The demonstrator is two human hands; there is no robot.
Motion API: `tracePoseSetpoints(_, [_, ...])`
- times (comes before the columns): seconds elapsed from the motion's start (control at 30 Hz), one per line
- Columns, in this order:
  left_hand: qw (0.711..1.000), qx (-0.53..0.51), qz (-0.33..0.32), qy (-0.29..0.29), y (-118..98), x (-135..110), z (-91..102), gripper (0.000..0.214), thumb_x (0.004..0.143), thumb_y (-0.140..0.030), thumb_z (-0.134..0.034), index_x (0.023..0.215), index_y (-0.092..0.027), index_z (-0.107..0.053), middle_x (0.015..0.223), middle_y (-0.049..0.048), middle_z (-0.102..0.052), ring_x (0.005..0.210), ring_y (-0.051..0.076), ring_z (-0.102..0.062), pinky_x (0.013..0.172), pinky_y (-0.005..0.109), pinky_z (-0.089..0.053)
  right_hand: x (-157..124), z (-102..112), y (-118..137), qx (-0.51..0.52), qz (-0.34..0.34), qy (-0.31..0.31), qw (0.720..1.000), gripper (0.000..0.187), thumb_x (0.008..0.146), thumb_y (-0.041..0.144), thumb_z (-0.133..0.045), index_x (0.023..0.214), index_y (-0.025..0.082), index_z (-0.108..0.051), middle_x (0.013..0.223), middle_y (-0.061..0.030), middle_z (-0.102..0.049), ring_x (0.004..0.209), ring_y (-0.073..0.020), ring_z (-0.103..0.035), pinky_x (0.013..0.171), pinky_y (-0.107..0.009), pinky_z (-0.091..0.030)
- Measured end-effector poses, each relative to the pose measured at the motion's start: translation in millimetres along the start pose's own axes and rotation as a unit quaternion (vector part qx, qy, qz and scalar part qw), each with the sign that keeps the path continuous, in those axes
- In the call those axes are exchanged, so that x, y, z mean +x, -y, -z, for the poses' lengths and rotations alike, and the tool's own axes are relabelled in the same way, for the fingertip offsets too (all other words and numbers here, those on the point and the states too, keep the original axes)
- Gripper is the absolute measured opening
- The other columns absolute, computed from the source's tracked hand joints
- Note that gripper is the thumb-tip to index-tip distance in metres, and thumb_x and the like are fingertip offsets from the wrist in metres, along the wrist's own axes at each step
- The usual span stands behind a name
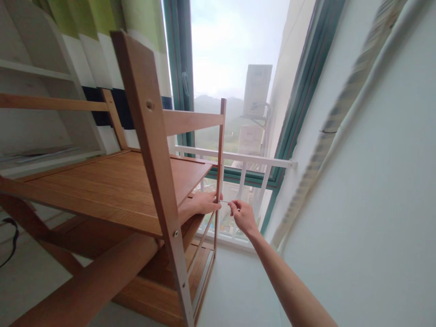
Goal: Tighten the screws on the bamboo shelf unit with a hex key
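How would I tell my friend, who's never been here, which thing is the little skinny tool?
Find the wooden shelf unit by the window, then its far right post. Between that post and the right hand, look for the skinny tool. It's the straight little stick that hand is pinching, much thinner than the post or the white railing.

The shelf unit (136, 190) stands before the window (221, 68).
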State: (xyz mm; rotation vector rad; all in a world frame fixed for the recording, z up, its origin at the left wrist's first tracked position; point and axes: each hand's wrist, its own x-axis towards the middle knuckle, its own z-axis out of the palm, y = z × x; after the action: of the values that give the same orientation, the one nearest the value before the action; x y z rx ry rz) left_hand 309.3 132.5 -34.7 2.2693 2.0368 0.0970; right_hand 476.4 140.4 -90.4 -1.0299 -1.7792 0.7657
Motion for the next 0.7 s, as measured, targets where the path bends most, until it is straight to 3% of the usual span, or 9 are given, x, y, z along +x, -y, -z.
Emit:
tracePoseSetpoints(0.17, [1.000,-0.017,-0.008,0.004,-1.5,-1.8,2.6,0.033,0.074,-0.041,-0.041,0.102,-0.031,-0.056,0.091,-0.0024,-0.067,0.091,0.022,-0.061,0.086,0.036,-0.040,-1.8,-0.1,-2.6,-0.001,0.005,0.010,1.000,0.027,0.082,0.035,-0.046,0.076,0.016,-0.064,0.055,-0.0009,-0.060,0.050,-0.0130,-0.054,0.053,-0.022,-0.039])
tracePoseSetpoints(0.43, [1.000,-0.029,-0.004,0.005,-3.7,-2.8,3.7,0.029,0.073,-0.038,-0.043,0.095,-0.030,-0.060,0.092,-0.0011,-0.067,0.092,0.023,-0.060,0.088,0.039,-0.038,-5.4,4.8,7.1,-0.151,0.057,-0.003,0.987,0.027,0.088,0.033,-0.041,0.088,0.020,-0.065,0.064,-0.0031,-0.065,0.056,-0.0145,-0.058,0.059,-0.021,-0.037])
tracePoseSetpoints(0.7, [0.999,-0.032,-0.005,0.000,-2.9,-2.7,2.8,0.028,0.073,-0.037,-0.044,0.095,-0.030,-0.060,0.092,-0.0019,-0.067,0.092,0.022,-0.060,0.089,0.038,-0.038,-14.8,-1.6,8.5,-0.190,0.070,-0.024,0.979,0.027,0.088,0.031,-0.040,0.088,0.021,-0.065,0.073,-0.0056,-0.067,0.064,-0.0169,-0.060,0.059,-0.023,-0.033])
